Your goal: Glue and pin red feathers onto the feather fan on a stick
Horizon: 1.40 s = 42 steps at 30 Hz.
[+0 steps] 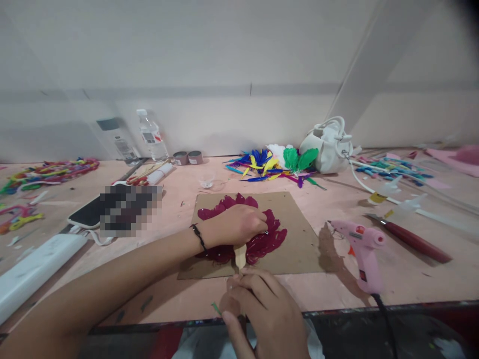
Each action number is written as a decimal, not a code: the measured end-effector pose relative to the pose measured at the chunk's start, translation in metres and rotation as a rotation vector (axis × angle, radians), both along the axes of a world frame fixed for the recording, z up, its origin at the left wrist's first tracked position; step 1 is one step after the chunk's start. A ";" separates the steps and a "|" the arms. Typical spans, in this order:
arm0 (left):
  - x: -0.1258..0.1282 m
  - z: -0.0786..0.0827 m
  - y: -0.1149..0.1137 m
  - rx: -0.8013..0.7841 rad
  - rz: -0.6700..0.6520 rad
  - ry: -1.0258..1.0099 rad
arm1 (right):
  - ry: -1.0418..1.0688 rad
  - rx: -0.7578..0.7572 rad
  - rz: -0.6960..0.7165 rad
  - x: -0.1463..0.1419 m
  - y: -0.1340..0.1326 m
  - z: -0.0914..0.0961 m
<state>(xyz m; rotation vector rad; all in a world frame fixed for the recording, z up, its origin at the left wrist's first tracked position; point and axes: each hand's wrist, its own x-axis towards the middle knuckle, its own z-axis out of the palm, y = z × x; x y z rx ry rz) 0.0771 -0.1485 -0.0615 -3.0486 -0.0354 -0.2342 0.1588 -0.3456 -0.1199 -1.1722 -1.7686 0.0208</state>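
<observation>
A round fan of dark magenta feathers (275, 232) lies on a piece of brown cardboard (295, 214), its pale wooden handle (240, 256) pointing towards me. My left hand (243, 224), with a dark cord bracelet (199, 237) on the wrist, reaches across the feathers from the left. Its fingers are closed in a pinch above the right half, where a small shiny tip shows; I cannot make out what they hold. Low in the view, my right hand (265, 304) has its fingers closed round the handle's near end. My left hand hides the fan's middle.
To the right lie a pink glue gun (361, 249) and a red-handled knife (415, 242). Coloured feathers (262, 164) and a white bag (325, 149) sit at the back. On the left are a power strip (41, 274), a phone (90, 209) and a water bottle (151, 137).
</observation>
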 end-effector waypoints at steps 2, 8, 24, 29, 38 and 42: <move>0.000 0.000 0.002 -0.019 -0.009 0.000 | 0.008 0.002 -0.003 -0.001 0.000 0.000; -0.001 -0.002 0.006 -0.085 -0.019 -0.025 | 0.006 0.009 -0.001 0.000 0.000 0.002; -0.003 -0.006 0.015 -0.281 -0.031 -0.059 | -0.012 0.017 -0.014 0.000 0.001 0.000; -0.002 -0.006 0.015 -0.202 -0.050 -0.034 | -0.007 0.027 -0.014 0.000 0.001 0.001; -0.001 -0.001 0.003 0.011 -0.009 0.056 | -0.007 0.008 -0.003 0.001 0.001 -0.001; -0.001 -0.002 0.003 0.020 -0.012 0.050 | -0.005 0.019 -0.006 0.000 0.001 0.001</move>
